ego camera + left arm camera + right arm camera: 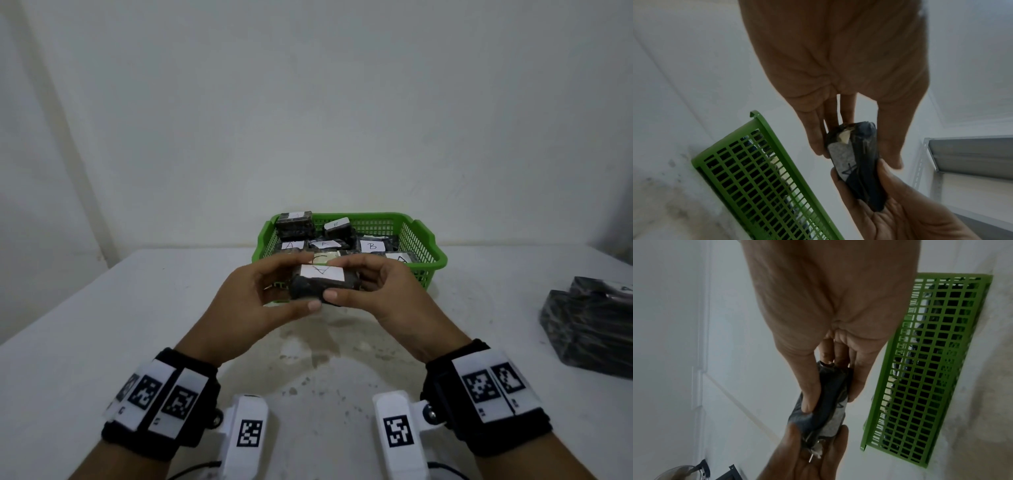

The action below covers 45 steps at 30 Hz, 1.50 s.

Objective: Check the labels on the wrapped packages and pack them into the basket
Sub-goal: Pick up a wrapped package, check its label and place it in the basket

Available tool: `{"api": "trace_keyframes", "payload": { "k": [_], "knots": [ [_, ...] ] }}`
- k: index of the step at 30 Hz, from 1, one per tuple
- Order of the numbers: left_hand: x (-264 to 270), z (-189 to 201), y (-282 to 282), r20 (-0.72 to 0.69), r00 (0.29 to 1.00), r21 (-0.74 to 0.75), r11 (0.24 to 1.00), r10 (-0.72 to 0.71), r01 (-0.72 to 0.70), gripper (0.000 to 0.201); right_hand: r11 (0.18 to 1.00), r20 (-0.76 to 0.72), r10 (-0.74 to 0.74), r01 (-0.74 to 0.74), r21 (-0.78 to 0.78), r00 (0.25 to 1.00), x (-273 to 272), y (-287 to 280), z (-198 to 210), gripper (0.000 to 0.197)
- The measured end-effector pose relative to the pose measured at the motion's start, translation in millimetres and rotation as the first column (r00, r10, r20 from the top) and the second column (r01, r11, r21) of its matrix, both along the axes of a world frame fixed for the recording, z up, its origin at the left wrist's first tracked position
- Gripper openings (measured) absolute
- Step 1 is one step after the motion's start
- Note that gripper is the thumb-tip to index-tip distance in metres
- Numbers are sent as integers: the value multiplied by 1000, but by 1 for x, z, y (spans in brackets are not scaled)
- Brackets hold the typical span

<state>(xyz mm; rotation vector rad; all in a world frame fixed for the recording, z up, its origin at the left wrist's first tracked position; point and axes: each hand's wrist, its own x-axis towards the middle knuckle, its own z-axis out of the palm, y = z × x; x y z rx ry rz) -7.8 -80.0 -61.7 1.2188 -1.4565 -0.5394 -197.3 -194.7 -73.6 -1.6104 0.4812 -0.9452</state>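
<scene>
A small package wrapped in black plastic, with a white label marked A on top, hangs in the air just before the near wall of the green basket. My left hand pinches its left end between thumb and fingers. My right hand pinches the right end the same way. In the left wrist view the package shows its label edge-on. The right wrist view has the package between thumb and fingers, the green basket beside it. Several labelled packages marked A and B lie inside the basket.
A pile of black wrapped packages lies at the right edge of the white table. The basket stands at the table's far side against a white wall. A grey metal shelf appears in the left wrist view.
</scene>
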Motion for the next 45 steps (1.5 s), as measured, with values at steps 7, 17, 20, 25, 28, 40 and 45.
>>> {"api": "trace_keyframes", "payload": {
  "k": [7,17,20,25,28,40,45],
  "knots": [
    [-1,-1,1,0,1000,-47,999,-19,19,51,966,8,104,-103,236,995,3,2,1,51],
    [2,-2,-1,49,999,-69,998,-6,10,50,948,37,103,-109,298,994,2,4,5,24],
    [4,-2,0,17,1000,-70,998,4,-3,51,956,41,58,-68,286,997,-1,1,6,27],
    [2,-5,-4,3,1000,-51,999,8,-8,51,971,5,34,-34,238,999,1,3,5,34],
    [1,-5,-3,54,999,-29,1000,-2,3,55,994,-40,-37,40,99,999,2,7,6,37],
    [1,-1,-2,66,994,-53,995,91,-87,49,992,58,54,-61,113,997,3,14,13,39],
    [-9,0,1,135,989,-149,988,61,-41,39,944,6,218,-212,253,976,6,21,12,44]
  ]
}}
